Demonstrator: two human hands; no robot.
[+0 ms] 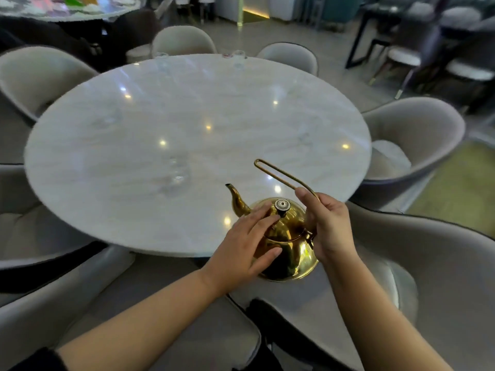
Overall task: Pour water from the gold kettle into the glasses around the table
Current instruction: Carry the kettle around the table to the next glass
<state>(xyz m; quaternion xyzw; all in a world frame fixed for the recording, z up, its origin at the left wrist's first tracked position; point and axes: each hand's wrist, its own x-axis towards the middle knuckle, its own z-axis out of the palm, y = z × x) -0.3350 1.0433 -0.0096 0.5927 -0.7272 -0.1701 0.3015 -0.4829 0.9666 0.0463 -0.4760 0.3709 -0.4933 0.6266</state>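
Observation:
The gold kettle point(290, 246) is at the near edge of the round white marble table point(134, 135), spout pointing left and away. My right hand point(328, 228) is closed around the kettle's thin looped handle, which rises up and to the left. My left hand point(246, 242) rests flat on the kettle's lid and body, fingers beside the jewelled knob point(281, 206). A clear glass point(175, 175), blurred, stands on the table left of the spout. Two more glasses point(239, 58) point(162, 60) stand at the far edge. Fainter glasses point(105, 120) point(304, 132) are hard to make out.
Grey upholstered chairs ring the table: one at the right point(412, 145), one at the near right point(442, 277), one at the near left point(53, 303), others at the far side point(184, 40). Another table and dark chairs stand behind.

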